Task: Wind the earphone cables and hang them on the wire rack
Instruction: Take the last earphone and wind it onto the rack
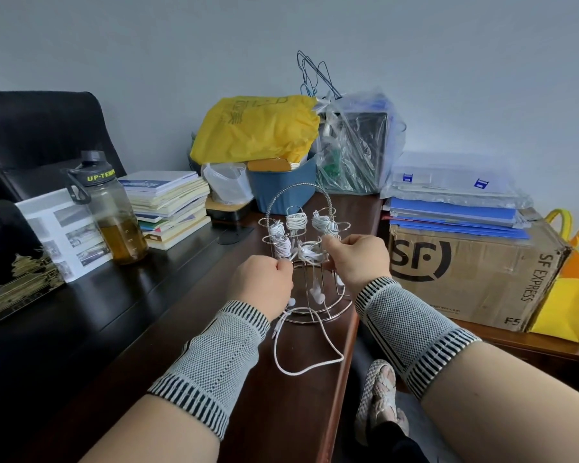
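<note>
Winding the white earphone cable (303,357) onto the wire rack's (310,248) front hook goes best if the left hand (264,279) and right hand (355,259), both pinching it, keep the trailing loop on the desk taut.

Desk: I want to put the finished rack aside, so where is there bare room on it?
Bare dark desk lies near the left hand, between the water bottle and the wire rack. The back is crowded: book stack, blue bin, yellow bag. A loose white cable lies in front of the rack.
</note>
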`<state>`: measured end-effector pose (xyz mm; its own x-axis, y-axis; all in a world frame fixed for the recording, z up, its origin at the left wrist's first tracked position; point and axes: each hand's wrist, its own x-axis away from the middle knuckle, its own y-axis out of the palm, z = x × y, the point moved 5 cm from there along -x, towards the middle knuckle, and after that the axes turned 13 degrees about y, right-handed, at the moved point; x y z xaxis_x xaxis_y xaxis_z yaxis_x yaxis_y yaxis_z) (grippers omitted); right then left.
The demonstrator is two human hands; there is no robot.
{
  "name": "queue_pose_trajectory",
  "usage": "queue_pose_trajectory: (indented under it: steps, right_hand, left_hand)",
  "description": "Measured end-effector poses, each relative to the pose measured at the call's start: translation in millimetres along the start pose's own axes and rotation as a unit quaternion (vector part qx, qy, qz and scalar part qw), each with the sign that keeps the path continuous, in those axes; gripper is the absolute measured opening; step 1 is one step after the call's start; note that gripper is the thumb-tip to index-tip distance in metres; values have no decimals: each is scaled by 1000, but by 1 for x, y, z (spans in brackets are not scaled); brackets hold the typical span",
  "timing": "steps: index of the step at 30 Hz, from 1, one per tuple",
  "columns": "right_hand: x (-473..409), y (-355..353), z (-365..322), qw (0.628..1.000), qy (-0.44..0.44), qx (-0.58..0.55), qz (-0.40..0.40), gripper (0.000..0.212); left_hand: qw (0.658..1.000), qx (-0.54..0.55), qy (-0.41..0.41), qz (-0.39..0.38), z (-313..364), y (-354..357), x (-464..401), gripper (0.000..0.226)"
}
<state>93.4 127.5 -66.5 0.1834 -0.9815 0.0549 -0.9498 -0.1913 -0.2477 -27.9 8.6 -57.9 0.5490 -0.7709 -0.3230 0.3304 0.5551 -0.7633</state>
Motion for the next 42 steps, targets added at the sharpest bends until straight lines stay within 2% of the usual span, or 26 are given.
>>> queue_pose_trajectory:
  steps: [5, 10, 12, 15, 18, 21, 26, 29, 32, 34, 37, 42]
  right_hand:
    - [1, 0, 3, 1000, -18, 10, 0, 33]
    - [17, -7, 7, 992, -122, 28, -5, 21]
    - [29, -10, 6, 974, -220, 44, 18, 19]
    - [50, -6, 3, 923, -376, 79, 16, 16]
    - [56, 2, 4, 899, -423, 112, -13, 21]
    - [58, 6, 5, 884, -448, 131, -13, 20]
    - [59, 6, 7, 885, -438, 155, -1, 31]
    - [56, 4, 9, 902, -414, 122, -18, 22]
    - [48, 1, 13, 948, -312, 46, -39, 5]
    - [45, 1, 17, 973, -208, -36, -87, 12]
    - [42, 2, 18, 974, -130, -135, -129, 14]
    - [39, 3, 19, 967, -78, -183, -157, 17]
  left_hand:
    - [998, 51, 31, -11, -7, 7, 14, 49]
    - [994, 31, 99, -17, -9, 6, 32, 43]
    - [991, -9, 133, -25, -6, 5, 37, 42]
    - [979, -88, 183, -35, 4, 3, 44, 33]
    - [956, -176, 234, -29, 21, -4, 50, 19]
    - [940, -208, 266, -38, 33, -9, 55, 14]
    - [921, -232, 309, -54, 43, -16, 58, 10]
    - [929, -190, 314, -39, 45, -20, 59, 16]
    - [971, -26, 234, -41, 36, -26, 52, 18]
    - [980, 69, 181, -32, 28, -29, 44, 19]
    - [977, 164, 135, -5, 21, -32, 34, 17]
    - [970, 228, 72, 40, 12, -30, 19, 18]
